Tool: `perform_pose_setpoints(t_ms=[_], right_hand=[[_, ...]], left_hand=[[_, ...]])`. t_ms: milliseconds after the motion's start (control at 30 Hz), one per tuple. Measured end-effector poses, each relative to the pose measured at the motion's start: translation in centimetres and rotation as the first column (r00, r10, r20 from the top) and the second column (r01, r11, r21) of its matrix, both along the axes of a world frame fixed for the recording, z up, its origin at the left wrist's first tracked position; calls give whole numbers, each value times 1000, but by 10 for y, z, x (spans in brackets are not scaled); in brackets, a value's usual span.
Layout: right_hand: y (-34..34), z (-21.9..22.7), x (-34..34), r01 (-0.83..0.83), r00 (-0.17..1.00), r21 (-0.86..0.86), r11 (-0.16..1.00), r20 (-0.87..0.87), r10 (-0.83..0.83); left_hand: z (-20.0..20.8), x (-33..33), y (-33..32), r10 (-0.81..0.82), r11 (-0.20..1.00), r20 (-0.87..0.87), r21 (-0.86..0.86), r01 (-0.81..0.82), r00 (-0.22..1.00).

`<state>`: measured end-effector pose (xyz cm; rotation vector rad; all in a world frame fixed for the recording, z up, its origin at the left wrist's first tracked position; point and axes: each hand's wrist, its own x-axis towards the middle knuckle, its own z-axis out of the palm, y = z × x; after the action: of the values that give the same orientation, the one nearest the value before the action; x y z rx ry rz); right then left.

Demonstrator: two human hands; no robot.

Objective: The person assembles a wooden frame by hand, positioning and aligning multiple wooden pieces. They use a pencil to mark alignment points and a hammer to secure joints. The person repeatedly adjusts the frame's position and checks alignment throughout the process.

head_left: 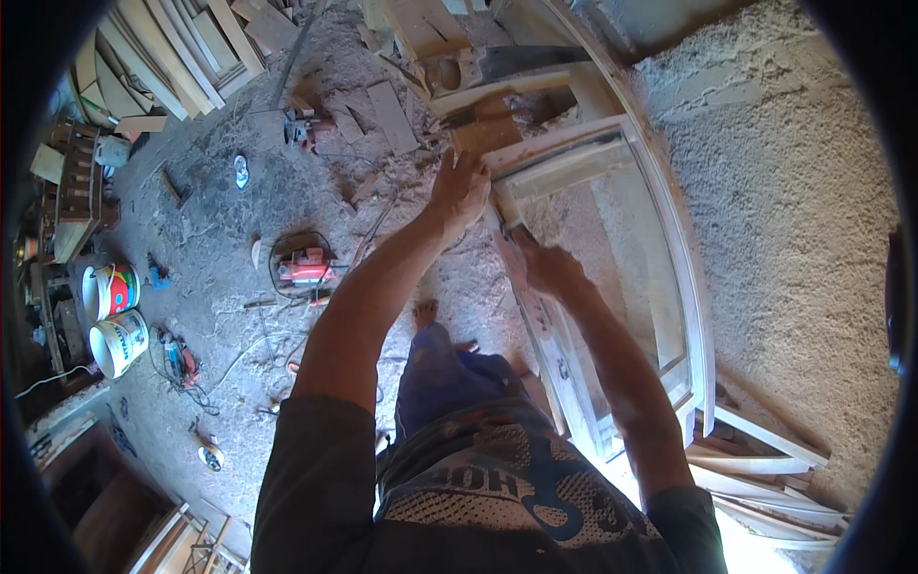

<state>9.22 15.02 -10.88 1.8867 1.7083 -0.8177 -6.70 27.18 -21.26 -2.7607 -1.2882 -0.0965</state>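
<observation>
A pale wooden frame (690,277) with a curved outer side stands in front of me on the right, its middle showing a dusty panel or opening. My left hand (462,189) is closed on the frame's far left corner. Just below it, my right hand (553,270) is wrapped round a short hand tool (510,218), whose flat, pale end lies against the inner edge of the left side piece. Whether this is a brush or a scraper I cannot tell. The fingers of my right hand are partly hidden.
A red power tool (308,268) with a cord lies on the dusty floor, left of my feet. Another corded tool (180,362) and two white buckets (120,346) are farther left. Timber boards (158,57) lean at the far left. A rough wall (784,191) rises on the right.
</observation>
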Motion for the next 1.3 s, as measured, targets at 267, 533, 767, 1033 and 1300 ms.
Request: perform_pose_setpoints(t_ms=[267, 533, 767, 1033, 1300], right_hand=[[14, -16, 2, -32, 998, 169, 985, -43, 40], [-13, -12, 12, -35, 999, 64, 997, -22, 36], [-19, -2, 8, -39, 999, 38, 999, -16, 40], [-3, -26, 17, -21, 998, 81, 997, -57, 26], [-1, -17, 7, -63, 992, 43, 997, -110, 67]], left_hand=[[-8, -2, -1, -8, 997, 104, 79, 0, 995], [4, 5, -5, -22, 999, -11, -26, 22, 1000], [-3, -1, -2, 12, 1000, 43, -23, -11, 999], [37, 0, -100, 92, 982, 690, -184, 52, 718], [3, 46, -226, -149, 951, 404, -193, 243, 902]])
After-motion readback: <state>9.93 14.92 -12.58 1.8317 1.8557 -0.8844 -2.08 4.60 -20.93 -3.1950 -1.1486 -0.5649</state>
